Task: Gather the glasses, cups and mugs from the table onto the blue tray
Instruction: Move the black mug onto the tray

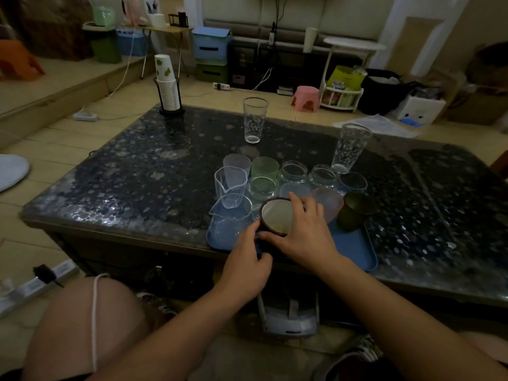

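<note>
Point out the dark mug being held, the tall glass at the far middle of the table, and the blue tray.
dark mug [275, 218]: head view, pale inside.
tall glass [254, 119]: head view, patterned wall.
blue tray [354, 247]: head view, bare floor, right end.

Both hands [248, 259] [305, 232] grip dark mug [275, 220] over blue tray [354, 248].

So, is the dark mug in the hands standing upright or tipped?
Upright: the dark mug shows its round open mouth facing up, with a pale inside, between the left hand and right hand.

Dim room (pale plank floor [82, 138])
</note>
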